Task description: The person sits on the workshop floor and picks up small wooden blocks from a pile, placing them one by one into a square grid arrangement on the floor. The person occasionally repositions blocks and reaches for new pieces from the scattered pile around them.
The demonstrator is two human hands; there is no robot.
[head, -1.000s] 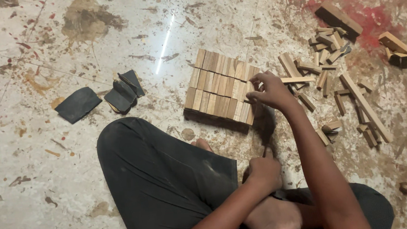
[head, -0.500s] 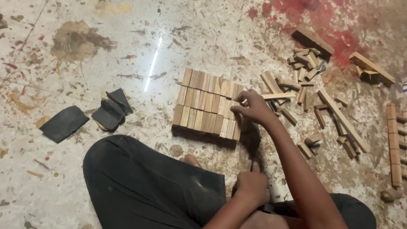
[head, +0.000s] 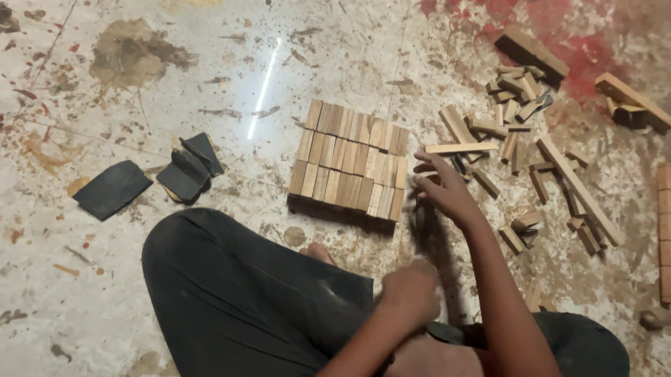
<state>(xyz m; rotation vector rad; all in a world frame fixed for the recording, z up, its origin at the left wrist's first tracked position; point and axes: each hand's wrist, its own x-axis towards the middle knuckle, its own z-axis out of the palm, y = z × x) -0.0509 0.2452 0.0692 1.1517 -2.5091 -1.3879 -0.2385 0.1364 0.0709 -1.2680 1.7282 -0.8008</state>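
Right hand point(head: 444, 190) pinched a thin wood stick point(head: 463, 148) beside the block stack point(head: 349, 161); left hand point(head: 408, 295) looked clenched & blurred, I couldn't tell on what.

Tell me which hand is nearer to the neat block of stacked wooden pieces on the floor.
Right. The right hand is at the right edge of the stacked wooden pieces, about touching them. The left hand sits lower, nearer the person's lap, clearly apart from them.
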